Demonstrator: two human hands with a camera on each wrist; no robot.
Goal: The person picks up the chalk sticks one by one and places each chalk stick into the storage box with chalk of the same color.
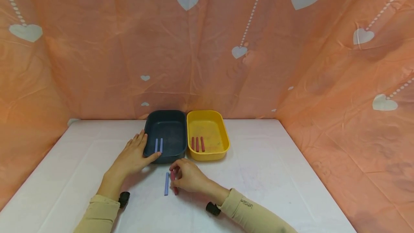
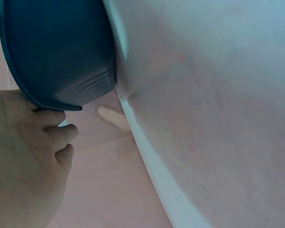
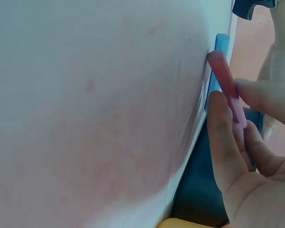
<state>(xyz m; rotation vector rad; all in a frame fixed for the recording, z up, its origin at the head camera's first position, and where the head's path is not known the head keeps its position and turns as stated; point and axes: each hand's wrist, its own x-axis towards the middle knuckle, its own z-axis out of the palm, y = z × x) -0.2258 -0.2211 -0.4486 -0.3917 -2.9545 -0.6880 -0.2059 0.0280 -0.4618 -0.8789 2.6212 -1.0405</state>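
Observation:
My right hand (image 1: pixel 191 177) pinches a red chalk stick (image 3: pixel 225 78) between thumb and fingers, low over the table in front of the trays. Close to its left, a blue chalk stick (image 1: pixel 166 184) lies on the table. My left hand (image 1: pixel 133 154) rests against the left side of the dark blue tray (image 1: pixel 165 159), with fingers stretched along the rim and thumb over the front edge. Two blue chalk sticks (image 1: pixel 161 145) are inside that tray. Beside it, the yellow tray (image 1: pixel 211 156) holds three red chalk sticks (image 1: pixel 197 144).
Both trays stand side by side at the back of the white-covered table (image 1: pixel 265 175). An orange curtain (image 1: pixel 213 82) with pale hearts rises behind and at both sides. Faint pink smudges mark the tablecloth.

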